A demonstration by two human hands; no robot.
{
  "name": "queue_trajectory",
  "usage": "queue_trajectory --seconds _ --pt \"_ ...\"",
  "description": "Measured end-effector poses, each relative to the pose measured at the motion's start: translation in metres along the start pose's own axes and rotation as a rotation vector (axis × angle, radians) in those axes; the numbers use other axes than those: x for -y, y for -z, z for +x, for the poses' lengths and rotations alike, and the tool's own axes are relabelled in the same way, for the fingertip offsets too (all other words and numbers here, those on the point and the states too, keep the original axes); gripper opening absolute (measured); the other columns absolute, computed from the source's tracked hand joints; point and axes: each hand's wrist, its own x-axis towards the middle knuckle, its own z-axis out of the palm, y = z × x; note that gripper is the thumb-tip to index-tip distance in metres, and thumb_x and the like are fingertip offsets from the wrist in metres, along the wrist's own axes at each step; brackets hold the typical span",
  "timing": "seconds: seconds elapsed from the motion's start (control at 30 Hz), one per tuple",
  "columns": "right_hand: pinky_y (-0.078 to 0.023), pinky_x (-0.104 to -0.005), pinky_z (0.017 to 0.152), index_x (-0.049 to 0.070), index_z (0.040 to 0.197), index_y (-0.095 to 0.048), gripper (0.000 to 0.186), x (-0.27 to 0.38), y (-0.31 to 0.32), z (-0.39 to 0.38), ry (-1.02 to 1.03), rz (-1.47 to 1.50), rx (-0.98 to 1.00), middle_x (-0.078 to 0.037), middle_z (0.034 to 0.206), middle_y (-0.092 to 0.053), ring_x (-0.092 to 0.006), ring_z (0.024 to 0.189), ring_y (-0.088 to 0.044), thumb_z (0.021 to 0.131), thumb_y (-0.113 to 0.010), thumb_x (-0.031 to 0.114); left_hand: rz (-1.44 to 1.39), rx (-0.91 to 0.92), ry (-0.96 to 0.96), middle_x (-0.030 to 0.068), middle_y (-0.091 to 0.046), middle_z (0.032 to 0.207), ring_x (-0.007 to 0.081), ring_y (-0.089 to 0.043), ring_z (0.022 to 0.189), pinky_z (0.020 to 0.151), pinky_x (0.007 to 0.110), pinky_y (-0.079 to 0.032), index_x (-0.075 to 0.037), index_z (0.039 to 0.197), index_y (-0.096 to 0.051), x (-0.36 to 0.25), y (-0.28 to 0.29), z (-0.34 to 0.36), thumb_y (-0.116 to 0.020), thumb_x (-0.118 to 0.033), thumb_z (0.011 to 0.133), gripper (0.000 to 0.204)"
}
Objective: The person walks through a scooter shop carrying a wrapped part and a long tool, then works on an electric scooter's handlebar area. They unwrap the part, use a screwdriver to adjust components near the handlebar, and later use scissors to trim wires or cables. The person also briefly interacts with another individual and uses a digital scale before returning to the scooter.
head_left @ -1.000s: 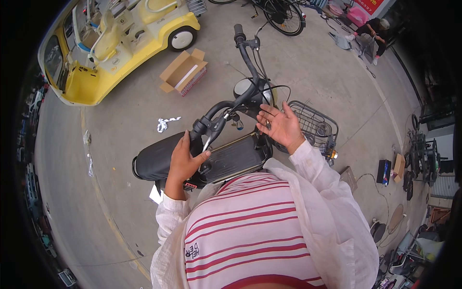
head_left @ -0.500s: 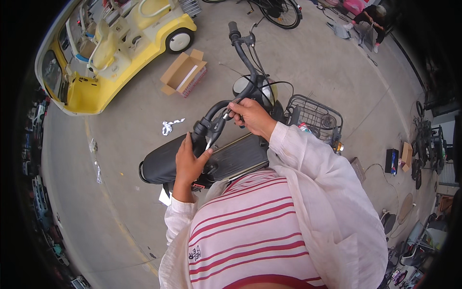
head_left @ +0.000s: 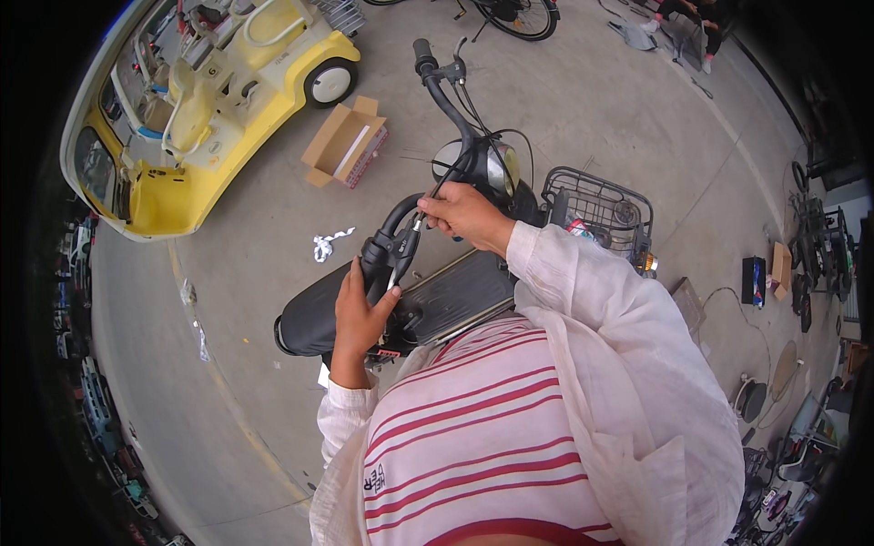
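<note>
1. At the near end of the handlebar, both hands are gathered around one brake lever.

2. Right hand: a second ago, off the bar, palm up, fingers loosely spread. Now drawn in over the bar, thumb and fingertips closed in a pinch on the black cable, just above the metal adjuster where it enters the lever. Exact fingertip contact partly hidden by the hand itself.

3. Left hand: little changed. Fingers lie along the outer side of the black grip, thumb across toward the lever; a loose, partly curled hold. Undersides of the fingers not visible.

4. Half a second ago the pinch was already made, so the later change is slight.

5. Meaning, as I judge it: attention has narrowed to the cable's entry at the lever, right hand doing the fine handling, left steadying the grip.

6. Position: lever and cable sit above the scooter, between its dark seat and round headlight; footboard below. Cardboard box on the ground beyond the bar, apart from both hands.
</note>
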Motion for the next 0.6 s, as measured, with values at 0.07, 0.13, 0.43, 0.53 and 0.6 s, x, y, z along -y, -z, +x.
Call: queue_trajectory --seconds 0.07,0.13,0.43,0.53,0.6 --pt "-0.039 -0.0234 0.048 0.000 0.090 -0.060 0.022 0.001 0.001 -0.001 -0.011 0.019 0.010 -0.005 0.072 -0.059 -0.0082 0.057 -0.048 0.092 -0.064 0.022 -0.002 -0.002 -0.002 0.0264 -0.055 0.122 0.0396 -0.057 0.111 0.092 0.041 -0.045 0.007 0.140 -0.035 0.000 0.000 0.000 -0.073 -0.037 0.080 0.083" --pt "-0.039 -0.0235 0.048 0.000 0.091 -0.060 0.022 0.002 0.001 -0.001 -0.015 0.029 0.018 -0.005 0.072 -0.059 -0.0083 0.057 -0.048 0.092 -0.063 0.021 0.002 -0.008 -0.015 0.0266 -0.055 0.122 0.0398 -0.056 0.111 0.092 0.041 -0.045 0.007 0.140 -0.035 0.002 0.000 -0.001 -0.073 -0.037 0.080 0.083" --pt "-0.040 -0.0222 0.051 -0.002 0.099 -0.059 0.033 0.000 0.008 -0.003 -0.008 0.050 0.105 -0.005 0.078 -0.057 -0.0085 0.061 -0.049 0.102 -0.044 0.028 0.011 -0.002 0.008 0.0272 -0.054 0.124 0.0402 -0.056 0.112 0.092 0.042 -0.045 0.007 0.140 -0.036 0.002 0.000 -0.001 -0.073 -0.038 0.079 0.084" --pt "-0.041 -0.0222 0.052 -0.001 0.099 -0.060 0.039 0.000 0.012 -0.001 0.010 0.048 0.120 -0.005 0.079 -0.057 -0.0088 0.061 -0.049 0.104 -0.040 0.032 0.021 0.003 0.015 0.0264 -0.053 0.125 0.0394 -0.057 0.110 0.092 0.040 -0.045 0.006 0.140 -0.036 0.002 0.000 0.000 -0.073 -0.038 0.079 0.084" --pt "-0.043 -0.0226 0.055 0.000 0.100 -0.060 0.040 0.001 0.014 -0.001 0.010 0.048 0.138 -0.005 0.080 -0.057 -0.0090 0.064 -0.051 0.103 -0.041 0.035 -0.011 0.023 0.039 0.0257 -0.053 0.125 0.0380 -0.057 0.110 0.092 0.039 -0.045 0.006 0.140 -0.036 -0.001 0.002 0.001 -0.073 -0.037 0.079 0.084"
